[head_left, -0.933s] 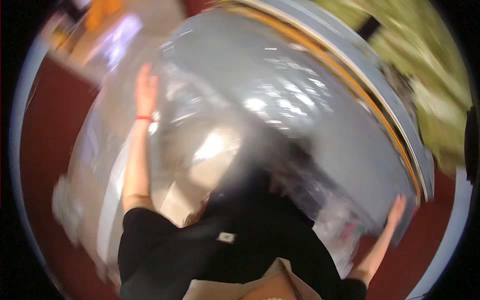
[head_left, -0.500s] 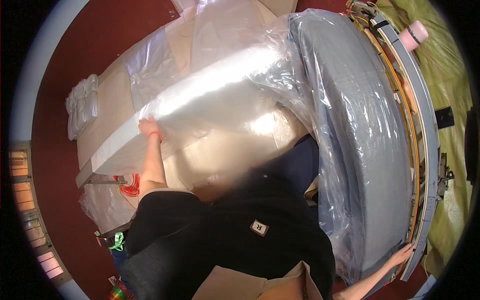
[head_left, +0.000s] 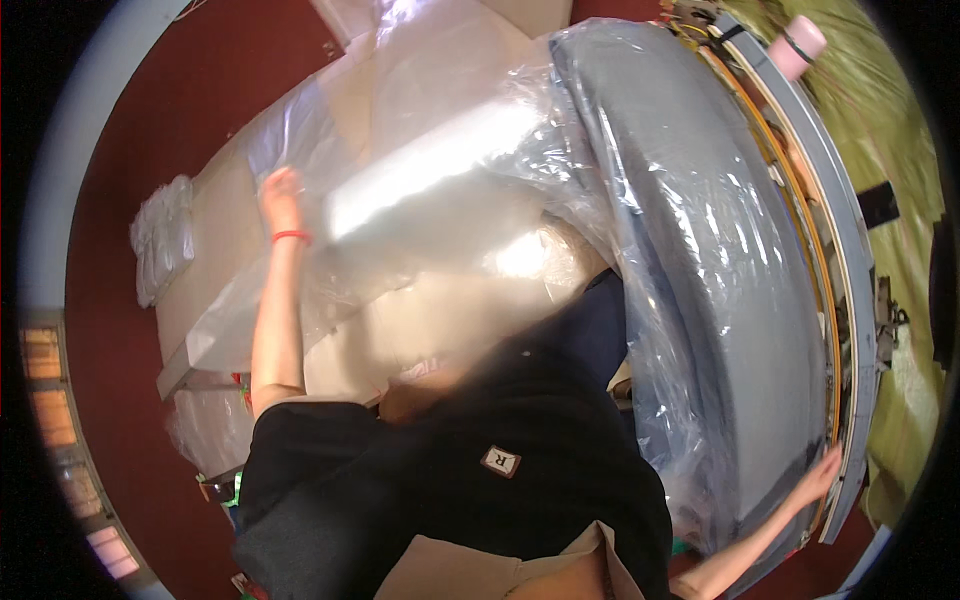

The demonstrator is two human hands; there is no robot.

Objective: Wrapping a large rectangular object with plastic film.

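My left hand [head_left: 283, 203], with a red band at its wrist, is raised over the beige board on the left. Its fingers are curled into a fist on clear plastic sheeting [head_left: 440, 165], which spreads to the right in shiny folds; the gripped edge is blurred. At the lower right my right hand [head_left: 824, 474] reaches to the long grey bar [head_left: 850, 230] of a sealing machine, fingers stretched out along its inner edge. Between my hands lies a large grey-blue padded piece [head_left: 690, 190], wrapped in clear plastic.
A folded stack of clear plastic [head_left: 163, 240] sits at the board's left end. Beyond the bar, green-yellow sheeting [head_left: 905, 420] carries a dark phone-like slab [head_left: 879, 204]. A pink bottle [head_left: 797, 47] stands by the bar's far end. Dark red floor [head_left: 130, 150] surrounds the board.
My left hand has moved up and away from the board's front edge. My right hand has slid farther along the bar. The whole view has shifted slightly.
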